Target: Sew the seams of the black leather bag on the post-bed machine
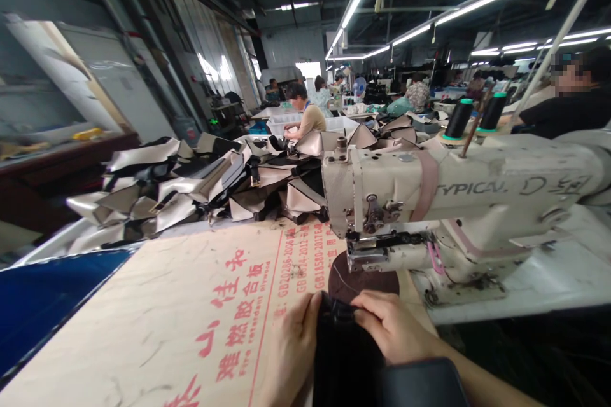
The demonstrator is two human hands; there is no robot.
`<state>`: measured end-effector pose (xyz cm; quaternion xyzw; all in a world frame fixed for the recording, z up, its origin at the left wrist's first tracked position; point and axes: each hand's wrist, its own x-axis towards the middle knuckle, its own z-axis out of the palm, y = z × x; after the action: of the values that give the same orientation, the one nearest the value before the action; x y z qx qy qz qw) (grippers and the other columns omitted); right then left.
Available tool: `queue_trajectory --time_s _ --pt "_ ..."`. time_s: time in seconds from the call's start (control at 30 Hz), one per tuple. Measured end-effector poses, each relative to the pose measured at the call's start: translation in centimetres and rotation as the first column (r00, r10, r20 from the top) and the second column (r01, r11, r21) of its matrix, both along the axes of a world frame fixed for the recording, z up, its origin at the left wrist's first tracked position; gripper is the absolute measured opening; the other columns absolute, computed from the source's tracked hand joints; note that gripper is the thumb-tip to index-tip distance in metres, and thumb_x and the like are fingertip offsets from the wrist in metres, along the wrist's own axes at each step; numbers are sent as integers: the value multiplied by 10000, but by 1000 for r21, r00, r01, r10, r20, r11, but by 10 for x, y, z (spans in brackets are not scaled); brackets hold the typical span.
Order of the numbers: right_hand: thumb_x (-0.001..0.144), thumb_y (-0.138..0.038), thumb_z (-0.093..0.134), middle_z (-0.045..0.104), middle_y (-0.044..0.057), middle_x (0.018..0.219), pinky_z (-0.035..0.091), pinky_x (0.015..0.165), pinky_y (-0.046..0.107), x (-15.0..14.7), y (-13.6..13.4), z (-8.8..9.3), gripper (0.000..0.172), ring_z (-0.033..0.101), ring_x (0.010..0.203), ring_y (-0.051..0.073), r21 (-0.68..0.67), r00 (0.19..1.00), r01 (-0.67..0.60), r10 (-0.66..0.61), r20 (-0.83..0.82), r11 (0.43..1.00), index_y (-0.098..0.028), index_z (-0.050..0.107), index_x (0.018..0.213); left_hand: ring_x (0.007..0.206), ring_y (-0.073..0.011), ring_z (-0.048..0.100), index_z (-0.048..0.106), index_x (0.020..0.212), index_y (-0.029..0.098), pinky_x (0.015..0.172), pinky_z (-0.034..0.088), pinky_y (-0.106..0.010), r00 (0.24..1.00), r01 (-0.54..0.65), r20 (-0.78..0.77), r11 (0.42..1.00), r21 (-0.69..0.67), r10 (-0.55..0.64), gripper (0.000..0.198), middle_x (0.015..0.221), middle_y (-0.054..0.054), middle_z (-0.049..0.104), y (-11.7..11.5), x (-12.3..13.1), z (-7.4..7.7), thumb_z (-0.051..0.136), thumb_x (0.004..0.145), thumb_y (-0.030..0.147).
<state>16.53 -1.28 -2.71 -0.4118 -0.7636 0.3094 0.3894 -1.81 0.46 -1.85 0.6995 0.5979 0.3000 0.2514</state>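
My left hand (291, 343) and my right hand (391, 324) both grip a dark piece of fabric (341, 350) at the near edge of the plywood work board (167, 311). The fingers of each hand are closed on the fabric's upper edge, left hand on its left side, right hand on its right. Just beyond them lies a round dark brown piece (363, 280) under the head of a beige sewing machine (458, 197). A dark sleeve or cuff (424, 381) covers my right wrist.
A heap of beige and black cut pieces (200, 184) lies on the table behind the board. Two thread cones (475, 116) stand on the machine. A blue surface (42, 299) is at the left. Other people (305, 116) sit at tables further back, one (573, 98) at the right.
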Motion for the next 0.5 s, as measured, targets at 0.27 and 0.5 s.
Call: queue_trajectory --time_s 0.27,0.5 --pt "816 -548 469 529 11 650 359 590 228 -37 35 -38 462 460 642 136 -531 690 172 -486 -536 829 -109 590 741 637 -184 587 613 651 171 582 366 -257 815 312 -511 950 -7 -272 356 650 -61 636 110 24 33 380 853 348" --pt "757 -574 531 538 7 645 364 621 239 -37 58 -41 463 461 660 142 -621 623 144 -558 -548 771 -121 612 711 859 -202 603 654 791 181 768 449 -316 794 365 -509 930 -34 -331 189 827 -61 670 142 28 15 502 817 291"
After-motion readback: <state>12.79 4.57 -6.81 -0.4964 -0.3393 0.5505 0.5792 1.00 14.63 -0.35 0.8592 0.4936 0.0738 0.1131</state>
